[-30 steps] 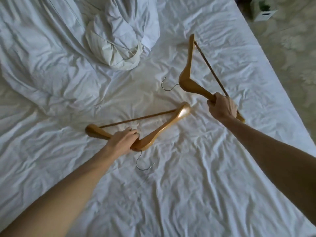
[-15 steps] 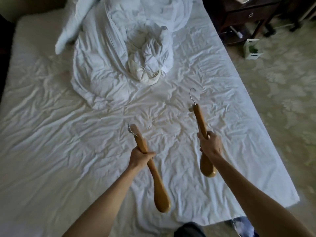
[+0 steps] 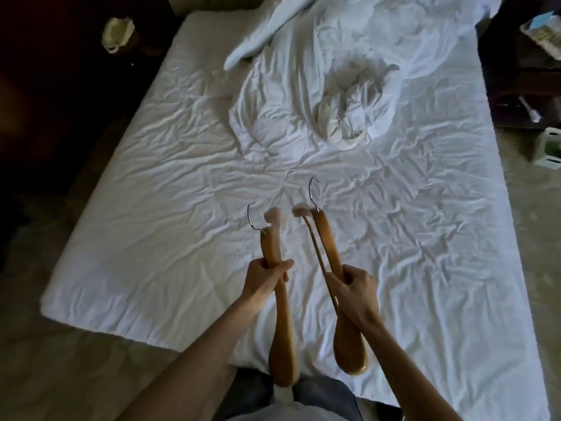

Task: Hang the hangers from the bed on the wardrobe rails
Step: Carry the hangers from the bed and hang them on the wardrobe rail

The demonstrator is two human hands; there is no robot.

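I hold two wooden hangers with metal hooks above the white bed (image 3: 151,238). My left hand (image 3: 264,278) grips the left hanger (image 3: 280,338) round its middle, hook pointing away from me. My right hand (image 3: 353,287) grips the right hanger (image 3: 323,235) round its arm and crossbar, its hook also pointing away. Both hangers are seen edge-on, their near ends over the foot of the bed. No wardrobe rail is in view.
A crumpled white duvet (image 3: 318,86) and a bundled cloth (image 3: 340,126) lie at the far half of the bed. A dark nightstand (image 3: 522,71) and a small white box (image 3: 549,147) stand on the right. Carpet floor (image 3: 60,375) surrounds the bed.
Both hands lifted the hangers off the sheet and turned them edge-on. The view has pulled back from the bed, and the hangers now sit closer together near its foot.
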